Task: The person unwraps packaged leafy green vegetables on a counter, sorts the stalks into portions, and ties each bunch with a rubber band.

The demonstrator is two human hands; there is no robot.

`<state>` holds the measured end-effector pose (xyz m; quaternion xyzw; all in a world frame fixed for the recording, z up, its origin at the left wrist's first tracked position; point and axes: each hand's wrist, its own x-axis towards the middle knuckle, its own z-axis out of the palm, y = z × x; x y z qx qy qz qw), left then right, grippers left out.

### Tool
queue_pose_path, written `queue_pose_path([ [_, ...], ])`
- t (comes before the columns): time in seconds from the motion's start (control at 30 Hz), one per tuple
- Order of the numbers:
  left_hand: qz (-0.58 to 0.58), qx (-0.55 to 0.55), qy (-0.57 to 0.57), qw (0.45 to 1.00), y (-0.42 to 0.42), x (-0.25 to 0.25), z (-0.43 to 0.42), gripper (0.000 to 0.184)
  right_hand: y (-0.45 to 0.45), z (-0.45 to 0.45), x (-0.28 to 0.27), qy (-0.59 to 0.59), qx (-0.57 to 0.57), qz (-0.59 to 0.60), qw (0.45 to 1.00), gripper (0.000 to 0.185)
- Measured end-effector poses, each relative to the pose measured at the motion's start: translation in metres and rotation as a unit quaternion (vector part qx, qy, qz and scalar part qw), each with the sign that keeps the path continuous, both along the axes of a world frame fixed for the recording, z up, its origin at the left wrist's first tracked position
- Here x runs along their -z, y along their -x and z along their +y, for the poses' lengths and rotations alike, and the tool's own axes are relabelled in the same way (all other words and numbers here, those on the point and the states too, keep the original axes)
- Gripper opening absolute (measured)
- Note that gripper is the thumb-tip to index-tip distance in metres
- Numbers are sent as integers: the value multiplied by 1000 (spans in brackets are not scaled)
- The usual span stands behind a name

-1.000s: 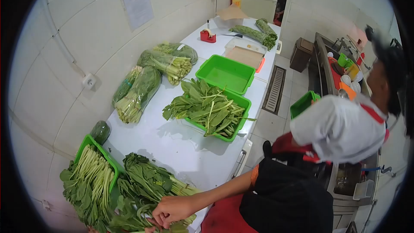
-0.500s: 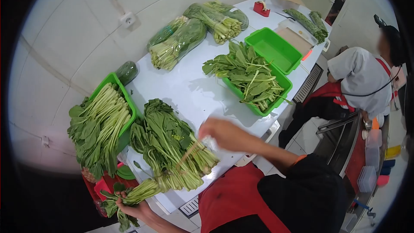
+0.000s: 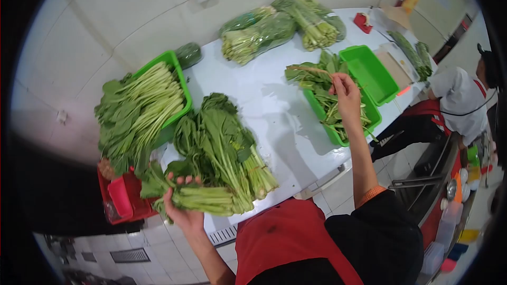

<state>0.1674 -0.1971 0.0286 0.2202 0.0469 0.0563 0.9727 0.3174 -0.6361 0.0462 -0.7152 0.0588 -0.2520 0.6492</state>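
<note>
My left hand (image 3: pixel 185 214) is closed around a bunch of leafy greens (image 3: pixel 206 200) at the table's near left corner, its pale stems pointing right. More bunches of the same greens (image 3: pixel 224 132) lie just beyond it on the table. A thin brown tie strip (image 3: pixel 309 68) is pinched in my right hand (image 3: pixel 346 95), held up over a green crate (image 3: pixel 338 138) with loose leaves (image 3: pixel 325 108) in it. At the left, another green crate (image 3: pixel 186 95) is heaped with long-stemmed greens (image 3: pixel 137 111).
Bagged greens (image 3: pixel 259 37) lie along the wall, with a dark wrapped vegetable (image 3: pixel 188 54) nearer the left crate. An additional green crate (image 3: pixel 372 74), a red tape dispenser (image 3: pixel 363 22) and wrapped long vegetables (image 3: pixel 409 55) are farther right. A co-worker (image 3: pixel 454 95) bends beside a counter.
My right hand has moved from beside the piled greens to above the leaf crate, carrying the strip. My left hand has come up and inward with the bunch. The camera view has shifted.
</note>
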Motion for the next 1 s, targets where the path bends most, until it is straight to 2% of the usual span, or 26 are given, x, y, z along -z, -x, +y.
queue_pose_path([
  [0.03, 1, 10, -9, 1000, -5, -4, -7, 45, -7, 16, 4, -3, -12, 4, 1000, 19],
  [0.1, 46, -7, -3, 999, -11, -18, -22, 46, -18, 49, 16, 80, -12, -21, 997, 21],
  [0.13, 17, 17, 8, 1000, -13, -12, -20, 48, -18, 63, 22, 77, -18, -19, 997, 21],
  [0.17, 14, 15, 11, 1000, -13, -11, -22, 50, -13, 76, 30, 359, 65, -77, 928, 22],
  [0.2, 5, 28, 9, 1000, -13, -11, -23, 51, -10, 88, 36, 606, 141, -134, 772, 23],
  [0.23, -2, 35, 5, 999, -10, -12, -24, 52, -6, 94, 44, 601, 129, -142, 776, 23],
  [0.27, 12, 21, -1, 1000, -7, -14, -26, 54, 1, 98, 55, 495, -31, -59, 866, 27],
  [0.3, 10, 19, 11, 1000, -5, -14, -26, 56, 9, 113, 58, 369, -200, 31, 907, 31],
  [0.37, -3, 20, 7, 1000, -6, -13, -28, 61, 41, 141, 45, 193, -350, 119, 909, 37],
  [0.43, -1, 15, 28, 999, -8, -18, -32, 64, 76, 176, 31, 185, -432, 54, 881, 59],
  [0.47, 2, 3, 29, 1000, -8, -19, -36, 64, 89, 192, 28, 184, -444, 56, 875, 59],
  [0.53, -15, 5, 21, 1000, -14, -23, -45, 67, 106, 217, 21, 155, -502, -11, 851, 76],
  [0.57, -19, 2, 21, 1000, -18, -26, -49, 67, 111, 223, 14, 157, -504, -14, 849, 76],
  [0.63, -36, -5, -89, 995, -23, -34, -53, 69, 115, 232, 1, 214, -504, 69, 834, 90],
  [0.67, -40, -4, -138, 990, -24, -42, -52, 71, 112, 235, 0, 195, -493, 82, 844, 86],
  [0.7, -41, -7, -138, 990, -23, -51, -50, 71, 110, 233, -3, 196, -495, 80, 843, 86],
  [0.77, -87, -6, -364, 927, -20, -65, -37, 75, 103, 221, -18, 238, -478, 44, 844, 79],
  [0.8, -54, 22, -315, 947, -15, -65, -29, 77, 99, 214, -26, 207, -487, 59, 847, 74],
  [0.83, -51, 19, -313, 948, -15, -51, -19, 77, 96, 209, -25, 208, -489, 61, 845, 74],
  [0.9, 165, 3, -213, 963, -25, 1, 5, 71, 87, 204, -17, 37, -544, 334, 769, 72],
  [0.93, 162, 1, -212, 964, -25, 18, 12, 71, 83, 202, -6, 66, -556, 391, 730, 69],
  [1.0, 260, 56, -84, 960, -19, 35, 17, 66, 88, 199, 12, 47, -543, 410, 731, 63],
])
